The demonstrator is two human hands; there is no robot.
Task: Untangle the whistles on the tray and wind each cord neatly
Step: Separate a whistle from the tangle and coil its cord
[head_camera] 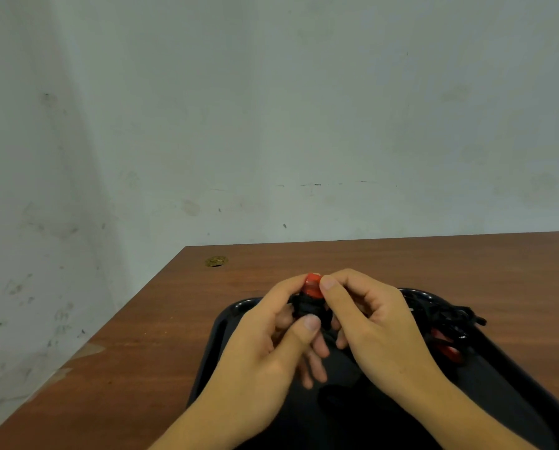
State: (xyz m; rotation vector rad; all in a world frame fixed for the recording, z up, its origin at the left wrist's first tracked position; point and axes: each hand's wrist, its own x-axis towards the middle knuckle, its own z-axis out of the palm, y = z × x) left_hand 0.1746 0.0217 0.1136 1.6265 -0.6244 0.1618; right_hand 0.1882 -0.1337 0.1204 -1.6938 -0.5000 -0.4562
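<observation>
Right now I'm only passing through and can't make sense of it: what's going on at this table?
A person holds a red whistle above a black tray with both hands. The left hand grips it with the thumb on its black cord, which is bunched around the whistle; the right hand pinches the red top. More red whistles with tangled cords lie at the tray's right side. The tray sits on a wooden table.

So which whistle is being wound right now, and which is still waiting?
The red whistle held up between the left hand and right hand, black cord bunched beneath it. The other red whistle lies in tangled cord on the tray, right side.
</observation>
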